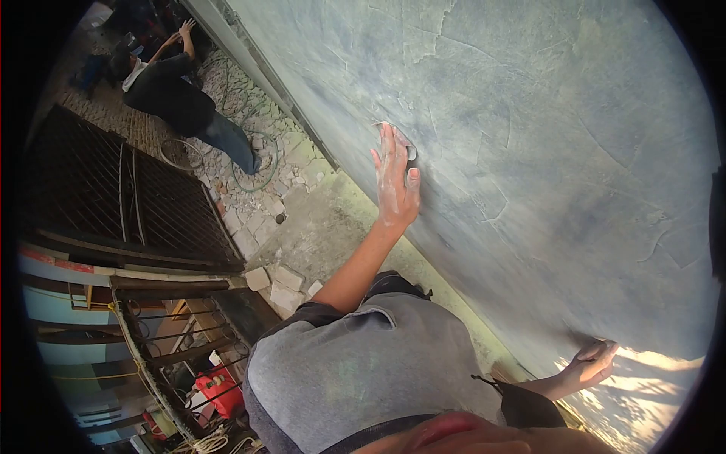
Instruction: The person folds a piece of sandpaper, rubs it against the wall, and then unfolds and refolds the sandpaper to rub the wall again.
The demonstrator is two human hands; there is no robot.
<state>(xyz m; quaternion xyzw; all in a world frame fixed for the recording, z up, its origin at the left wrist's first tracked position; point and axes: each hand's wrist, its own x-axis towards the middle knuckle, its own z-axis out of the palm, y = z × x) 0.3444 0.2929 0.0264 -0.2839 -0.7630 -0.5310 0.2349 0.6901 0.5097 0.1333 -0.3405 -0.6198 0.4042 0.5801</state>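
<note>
My left hand [397,185], its fingers dusted white, lies nearly flat against the grey plastered wall [544,166]. Under those fingers is a thin, pale, curled sheet [411,152], like a piece of sandpaper; only its edges show past the fingers. Low on the right, my right hand [594,365] is closed and rests at the wall beside a sunlit patch. Whether it holds anything is hidden. Faint ridges and trowel marks cover the wall's surface.
Another person [174,94] in dark clothes stands at upper left, arms raised, on broken rubble [249,216] with a hose [261,184]. A metal grille [113,189] and a rack [181,352] with a red container [219,392] stand left. White blocks [286,287] lie near my body.
</note>
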